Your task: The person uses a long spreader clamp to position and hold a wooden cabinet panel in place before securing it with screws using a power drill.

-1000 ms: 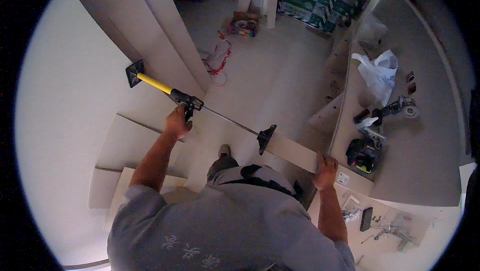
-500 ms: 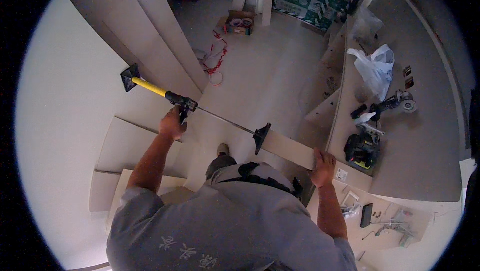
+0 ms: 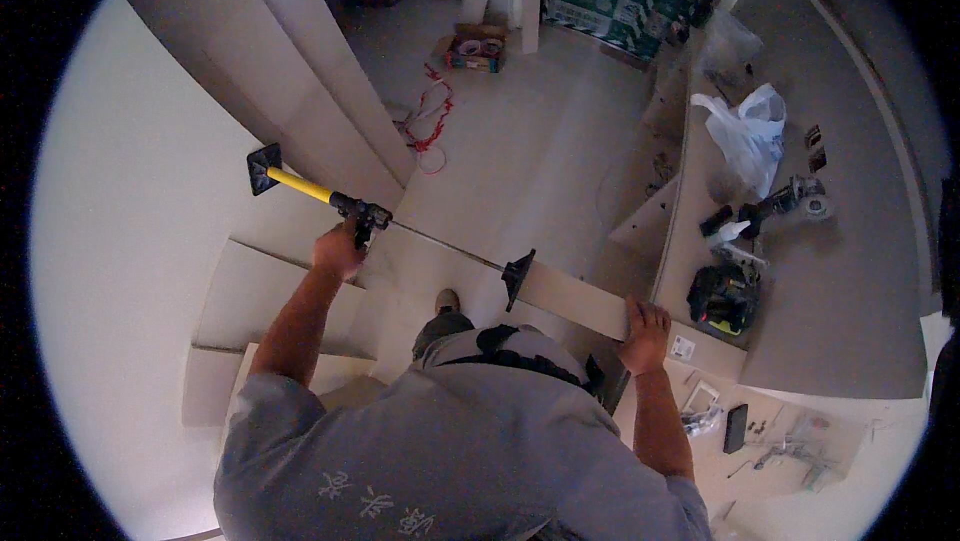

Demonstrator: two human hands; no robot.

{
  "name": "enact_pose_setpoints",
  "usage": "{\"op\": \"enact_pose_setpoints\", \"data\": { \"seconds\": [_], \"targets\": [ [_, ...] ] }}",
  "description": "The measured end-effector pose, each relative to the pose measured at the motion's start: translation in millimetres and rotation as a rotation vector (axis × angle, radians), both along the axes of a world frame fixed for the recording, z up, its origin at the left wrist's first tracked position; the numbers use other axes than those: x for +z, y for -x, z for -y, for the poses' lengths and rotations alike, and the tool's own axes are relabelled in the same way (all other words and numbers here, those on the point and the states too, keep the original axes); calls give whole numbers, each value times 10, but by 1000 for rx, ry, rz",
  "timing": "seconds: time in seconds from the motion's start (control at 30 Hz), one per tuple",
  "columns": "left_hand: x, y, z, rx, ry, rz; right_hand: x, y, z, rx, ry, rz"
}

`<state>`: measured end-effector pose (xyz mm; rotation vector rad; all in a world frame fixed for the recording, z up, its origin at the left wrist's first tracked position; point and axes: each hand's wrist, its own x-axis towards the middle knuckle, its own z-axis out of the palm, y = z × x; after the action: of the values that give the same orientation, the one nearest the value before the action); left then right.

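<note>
A telescopic support rod (image 3: 303, 186) with a yellow tube, a thin metal shaft and a square black pad at each end lies slantwise across my front. My left hand (image 3: 338, 249) is closed around its black trigger grip. The left pad (image 3: 263, 169) is beside the white wall and the tall panel; whether it touches them I cannot tell. The right pad (image 3: 518, 279) is up against the end of a narrow pale board (image 3: 573, 299). My right hand (image 3: 646, 334) grips this board at its other end, fingers over the edge, near the cabinet.
On the cabinet top (image 3: 840, 311) at right are a white plastic bag (image 3: 755, 136), an angle grinder (image 3: 790, 203) and a black-green tool (image 3: 722, 296). Loose hardware lies nearer me. Boards (image 3: 275, 291) lean left. An open carton (image 3: 475, 48) and red-white tape (image 3: 432, 116) lie on the floor.
The rod's left pad has shifted slightly nearer me and tilted, and my left hand has moved a little left with the grip. My right hand stays on the board.
</note>
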<state>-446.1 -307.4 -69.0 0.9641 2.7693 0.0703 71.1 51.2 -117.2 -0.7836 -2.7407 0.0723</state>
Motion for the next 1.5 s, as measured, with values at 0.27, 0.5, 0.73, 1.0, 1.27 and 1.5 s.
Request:
{"op": "enact_pose_setpoints", "data": {
  "seconds": [0.27,0.5,0.73,1.0,1.27,1.5],
  "targets": [
    [-232,12,59,8,-99,-40,81,26,8,-5,16,24],
    [-102,-49,-16,72,-25,-17,3,-7,-54,-6,15,36],
    [-5,-92,-77,64,-45,10,62,7,5,-40,74,122],
    [-228,-18,57,-5,-77,-66,-101,-53,-61,4,62,65],
    [-393,-18,-60,107,-54,-10,20,31,-15,-32,76,84],
    [-236,-87,-140,160,-40,27,46,24,21,-59,63,90]
  ]
}}
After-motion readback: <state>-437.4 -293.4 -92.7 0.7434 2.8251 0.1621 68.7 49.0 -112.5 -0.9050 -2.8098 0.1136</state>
